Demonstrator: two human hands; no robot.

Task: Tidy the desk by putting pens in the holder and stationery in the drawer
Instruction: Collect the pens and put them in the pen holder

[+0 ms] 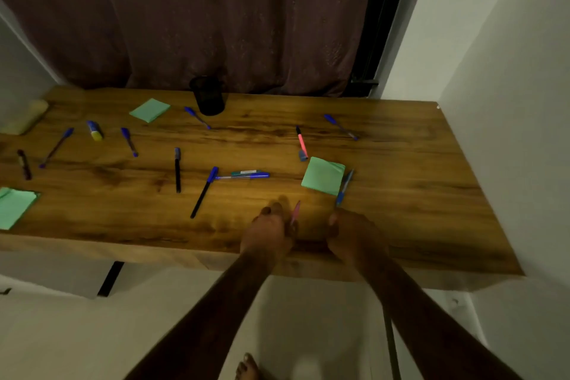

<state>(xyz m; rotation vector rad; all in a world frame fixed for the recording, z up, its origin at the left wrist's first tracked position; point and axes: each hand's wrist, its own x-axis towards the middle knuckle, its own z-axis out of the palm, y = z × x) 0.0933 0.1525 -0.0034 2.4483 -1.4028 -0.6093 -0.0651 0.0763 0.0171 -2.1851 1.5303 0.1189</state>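
Several pens lie scattered on the wooden desk point(401, 194). My left hand point(270, 231) holds a pink pen point(295, 212) near the front edge, its tip pointing away from me. My right hand point(351, 234) sits just to the right with fingers curled, touching the near end of a blue pen point(344, 188) that lies beside a green sticky-note pad point(322, 176). A black mesh pen holder point(208, 95) stands at the back of the desk. A pink highlighter point(301, 142) lies behind the pad.
Two more green pads point(150, 109) point(14, 207), a glue stick point(95, 130), a black pen point(177, 170), a blue-capped black pen point(203, 191), a teal and a blue pen point(243, 175) lie around. A curtain hangs behind; a wall stands on the right.
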